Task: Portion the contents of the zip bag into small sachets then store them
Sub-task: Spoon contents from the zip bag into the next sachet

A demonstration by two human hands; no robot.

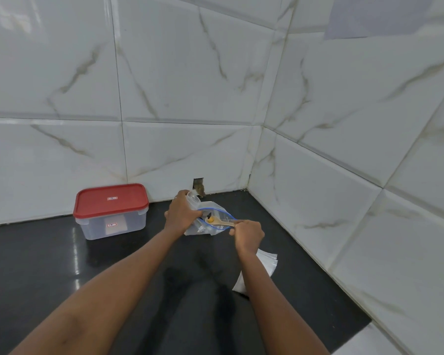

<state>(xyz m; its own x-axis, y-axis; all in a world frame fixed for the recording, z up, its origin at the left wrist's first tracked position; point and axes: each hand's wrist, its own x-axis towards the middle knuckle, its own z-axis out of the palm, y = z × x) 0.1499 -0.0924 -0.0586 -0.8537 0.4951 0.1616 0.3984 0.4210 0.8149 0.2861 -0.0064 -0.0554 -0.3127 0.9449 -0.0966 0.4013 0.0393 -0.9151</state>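
1. Black countertop (49, 265) is occupied by the zip bag (215, 228), set near the tiled corner with its mouth open.
2. A clear sachet (193, 198) is gripped in the curled left hand (181, 213), just above the bag.
3. A wooden spoon (219, 221) carrying a yellow heap is pinched by the right hand (248, 235), its bowl over the bag's mouth.
4. A stack of sachets (267, 262) is seen beside the right forearm.
5. A red-lidded container (110, 211) is placed well to the left, closed.

Both bare forearms reach forward, converging. Left hand (181, 212) curled, gripping small clear plastic sachet (194, 198). Right hand (249, 235) knuckles up, pinching light wooden spoon (222, 222) by its handle.
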